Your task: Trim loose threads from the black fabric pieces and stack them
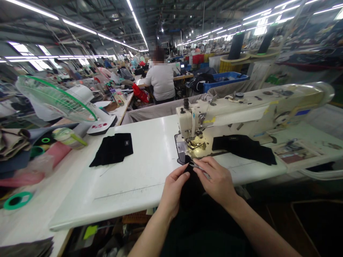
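Observation:
My left hand (174, 182) is closed, thumb and forefinger pinching the edge of a black fabric piece (190, 189). The cloth hangs from there over the table's front edge. My right hand (215, 176) is closed around a slim grey metal tool (197, 166), its tip at the cloth's upper edge; its exact kind is too small to make out. Just beyond both hands is the lit needle area of a sewing machine (187, 123). One stack of black fabric pieces (243, 146) lies right of the needle, another black fabric stack (114, 148) on the left of the table.
The white sewing table (139, 178) has a ruler scale along its front. At left stand a green-rimmed fan (56, 98), a jar (69, 138) and a green tape roll (18, 200). Ahead, a person in a white top (160, 81) sits near a blue crate (225, 80).

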Demonstrator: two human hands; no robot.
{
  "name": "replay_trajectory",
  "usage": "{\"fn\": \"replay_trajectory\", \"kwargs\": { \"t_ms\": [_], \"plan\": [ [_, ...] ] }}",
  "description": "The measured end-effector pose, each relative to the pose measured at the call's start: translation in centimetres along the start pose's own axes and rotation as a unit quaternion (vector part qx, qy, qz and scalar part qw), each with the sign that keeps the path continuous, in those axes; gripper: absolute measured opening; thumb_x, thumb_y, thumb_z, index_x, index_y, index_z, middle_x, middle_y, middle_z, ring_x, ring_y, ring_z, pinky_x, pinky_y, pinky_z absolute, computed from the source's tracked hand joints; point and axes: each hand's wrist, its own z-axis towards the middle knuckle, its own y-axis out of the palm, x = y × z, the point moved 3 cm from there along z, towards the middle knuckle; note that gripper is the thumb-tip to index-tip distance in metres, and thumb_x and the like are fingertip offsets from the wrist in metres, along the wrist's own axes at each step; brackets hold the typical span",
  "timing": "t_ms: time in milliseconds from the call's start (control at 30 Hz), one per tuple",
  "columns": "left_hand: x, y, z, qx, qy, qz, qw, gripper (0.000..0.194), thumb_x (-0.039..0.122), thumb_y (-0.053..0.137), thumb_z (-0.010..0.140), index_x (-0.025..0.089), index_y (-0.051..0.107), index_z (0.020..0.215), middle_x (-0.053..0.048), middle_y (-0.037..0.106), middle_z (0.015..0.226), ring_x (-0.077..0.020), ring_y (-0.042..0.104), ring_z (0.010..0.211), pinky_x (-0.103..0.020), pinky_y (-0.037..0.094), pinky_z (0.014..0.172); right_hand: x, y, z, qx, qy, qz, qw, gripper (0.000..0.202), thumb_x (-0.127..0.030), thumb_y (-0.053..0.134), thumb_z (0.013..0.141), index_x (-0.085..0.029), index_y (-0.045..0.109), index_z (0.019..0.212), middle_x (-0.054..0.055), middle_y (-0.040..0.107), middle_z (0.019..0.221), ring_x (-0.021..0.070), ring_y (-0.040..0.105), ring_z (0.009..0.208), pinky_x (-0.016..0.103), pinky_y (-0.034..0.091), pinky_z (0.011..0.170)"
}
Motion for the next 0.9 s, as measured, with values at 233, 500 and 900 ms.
{"fn": "replay_trajectory", "kwargs": {
  "t_ms": [233, 500, 900],
  "plan": [
    [-0.08, 0.16, -0.13, 0.001, 0.007, 0.025, 1.000, 0.035, 0.026, 0.074, 0.072, 0.020, 0.075, 0.106, -0.007, 0.075, 0.109, -0.0242, 0.065, 0.102, -0.035, 0.044, 0.097, 0.11, 0.11, -0.10, 0.004, 0.005, 0.002, 1.000, 0.027, -0.025, 0.055, 0.095, -0.019, 0.068, 0.117, 0.007, 0.068, 0.095, 0.0169, 0.067, 0.080, 0.027, 0.054, 0.072],
    [0.06, 0.19, -0.04, -0.005, -0.006, -0.003, 1.000, 0.036, 0.022, 0.071, 0.073, 0.021, 0.074, 0.109, -0.006, 0.077, 0.102, -0.0227, 0.066, 0.101, -0.033, 0.043, 0.097, 0.13, 0.15, -0.16, 0.000, -0.001, -0.001, 1.000, 0.024, -0.023, 0.052, 0.097, -0.020, 0.070, 0.112, 0.006, 0.070, 0.093, 0.0164, 0.067, 0.082, 0.027, 0.053, 0.076],
    [0.35, 0.21, -0.19, 0.011, -0.021, -0.018, 1.000, 0.040, 0.020, 0.072, 0.069, 0.021, 0.075, 0.109, -0.006, 0.077, 0.098, -0.0235, 0.066, 0.100, -0.034, 0.044, 0.096, 0.41, 0.27, -0.21, 0.000, 0.022, 0.007, 1.000, 0.026, -0.026, 0.054, 0.095, -0.020, 0.068, 0.117, 0.007, 0.068, 0.096, 0.0169, 0.067, 0.081, 0.027, 0.054, 0.073]
  ]
}}
